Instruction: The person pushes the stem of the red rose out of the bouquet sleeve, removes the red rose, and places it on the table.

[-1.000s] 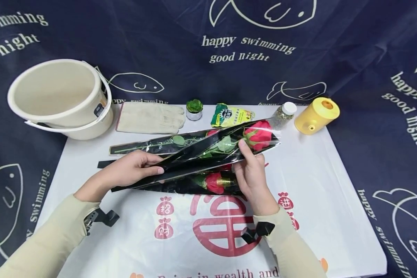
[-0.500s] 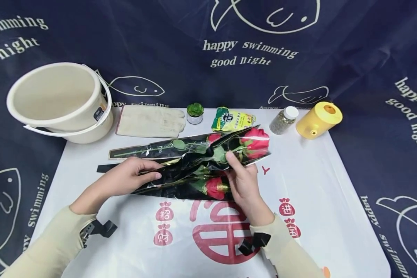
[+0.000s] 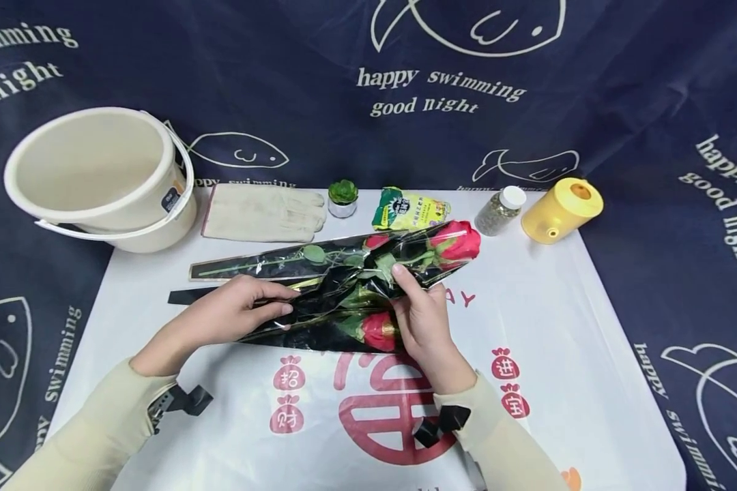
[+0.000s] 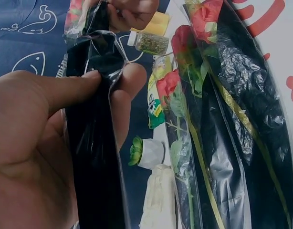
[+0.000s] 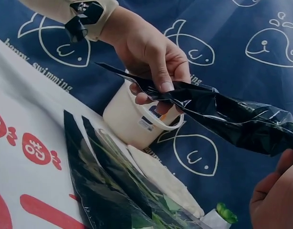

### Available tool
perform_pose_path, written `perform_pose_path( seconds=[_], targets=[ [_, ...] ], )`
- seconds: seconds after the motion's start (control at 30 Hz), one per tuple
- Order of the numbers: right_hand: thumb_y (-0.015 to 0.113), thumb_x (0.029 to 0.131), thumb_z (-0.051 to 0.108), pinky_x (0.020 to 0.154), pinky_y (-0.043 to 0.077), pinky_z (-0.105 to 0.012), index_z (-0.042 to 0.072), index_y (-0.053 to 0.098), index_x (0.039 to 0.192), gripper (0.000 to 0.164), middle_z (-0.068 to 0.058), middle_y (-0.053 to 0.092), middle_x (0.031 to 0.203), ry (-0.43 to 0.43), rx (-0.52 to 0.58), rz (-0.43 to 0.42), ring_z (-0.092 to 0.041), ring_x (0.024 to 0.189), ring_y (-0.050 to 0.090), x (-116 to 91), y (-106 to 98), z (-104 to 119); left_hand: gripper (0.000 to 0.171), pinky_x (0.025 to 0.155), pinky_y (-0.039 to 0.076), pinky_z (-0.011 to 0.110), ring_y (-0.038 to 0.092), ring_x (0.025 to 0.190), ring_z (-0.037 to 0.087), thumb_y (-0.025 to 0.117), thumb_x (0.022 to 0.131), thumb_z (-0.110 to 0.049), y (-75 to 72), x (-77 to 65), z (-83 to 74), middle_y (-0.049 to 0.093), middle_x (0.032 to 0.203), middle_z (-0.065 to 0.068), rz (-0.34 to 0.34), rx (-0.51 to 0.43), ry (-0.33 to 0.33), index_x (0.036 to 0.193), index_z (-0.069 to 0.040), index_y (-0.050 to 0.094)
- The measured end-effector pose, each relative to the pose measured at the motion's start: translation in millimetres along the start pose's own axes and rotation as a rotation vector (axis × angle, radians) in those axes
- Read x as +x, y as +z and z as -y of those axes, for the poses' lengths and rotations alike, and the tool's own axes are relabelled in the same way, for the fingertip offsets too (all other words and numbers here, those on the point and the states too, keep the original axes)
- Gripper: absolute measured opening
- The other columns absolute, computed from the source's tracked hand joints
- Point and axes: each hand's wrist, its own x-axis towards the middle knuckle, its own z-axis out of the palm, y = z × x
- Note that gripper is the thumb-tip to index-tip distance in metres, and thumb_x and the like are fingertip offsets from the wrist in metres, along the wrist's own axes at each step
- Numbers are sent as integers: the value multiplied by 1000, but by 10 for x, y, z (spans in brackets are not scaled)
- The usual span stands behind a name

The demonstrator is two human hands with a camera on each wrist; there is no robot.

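Note:
Above the table, both hands hold a red rose (image 3: 457, 243) in a black-and-clear wrapping sleeve (image 5: 242, 119). My left hand (image 3: 230, 314) pinches the sleeve's narrow part between thumb and fingers, as the left wrist view shows. Near the leaves below the bloom, my right hand (image 3: 426, 317) grips the sleeve, thumb on top. The sleeve is crumpled between the hands, and the petals stick out at its wide end. Beneath lie several more wrapped roses, including one at the back (image 3: 313, 254) and one at the front (image 3: 377, 331); the held sleeve partly covers them.
Along the back stand a white bucket (image 3: 181, 217), pale work gloves (image 3: 264, 213), a small potted succulent (image 3: 342, 194), a green-yellow packet (image 3: 411, 210), a jar of granules (image 3: 499, 210) and a yellow container (image 3: 559, 213). A dark printed curtain (image 3: 319, 61) hangs behind the white-covered table (image 3: 589, 382).
The right hand has shifted left and slightly down along the sleeve. The sleeve, smooth before, is now bunched up, and the bloom's petals show past its wide end.

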Motion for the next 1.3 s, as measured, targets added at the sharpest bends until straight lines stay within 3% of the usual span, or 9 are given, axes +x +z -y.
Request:
perform_pose_path(
  seconds=[0.17,0.37,0.67,0.8,0.87,0.93,1.03,1.13,1.3],
  targets=[
    [70,84,8,93,41,-39,3,47,129,51,-16,53,123,-39,47,-14,-26,107,55,48,-49,97,25,83,47,33,58,101,8,61,92,-28,-19,-26,36,65,110,-6,12,-21,-37,113,-17,68],
    [71,83,6,94,41,-38,1,47,128,51,-16,54,121,-76,64,-3,-24,107,55,169,-149,245,23,72,45,29,59,87,6,60,92,-31,-45,-84,102,63,109,-12,21,-45,-72,113,-24,68],
    [64,89,9,102,31,-40,3,40,138,54,-17,38,141,-59,207,47,-28,128,38,231,-217,287,18,71,46,28,63,79,9,56,96,-25,-74,-46,126,69,87,-10,105,-138,-66,110,-22,65],
    [67,87,6,102,32,-39,2,41,136,55,-18,39,140,-63,203,19,-28,128,38,237,-208,285,34,71,47,30,61,78,10,59,92,-35,-29,27,105,66,97,-8,84,-114,-85,122,-20,60],
    [68,86,6,101,32,-39,2,42,135,56,-18,40,139,-73,195,7,-28,126,40,234,-195,293,46,77,47,32,60,88,8,61,89,-43,14,108,78,64,108,-7,72,-115,-95,128,-20,55],
    [68,86,7,102,32,-39,2,43,135,55,-18,42,137,-88,184,0,-28,125,41,228,-177,303,52,75,46,33,58,81,8,62,86,-48,60,194,49,63,108,-6,69,-125,-99,130,-22,53],
    [69,86,8,101,33,-39,1,43,134,55,-18,43,135,-109,159,1,-28,123,43,216,-158,319,40,67,45,29,53,65,7,63,86,-48,117,291,2,62,87,-4,89,-161,-88,117,-24,60],
    [68,87,12,99,35,-39,0,44,133,53,-19,45,133,-120,147,1,-28,120,46,209,-161,335,22,51,36,28,34,47,10,62,88,-44,140,328,-35,48,61,1,124,-183,-67,91,-22,63],
    [68,87,14,98,37,-39,1,44,133,53,-20,45,134,-108,166,-14,-28,120,47,213,-210,371,27,49,32,26,32,46,9,61,91,-36,121,332,-66,45,57,0,137,-182,-50,75,-14,59]
  ],
)
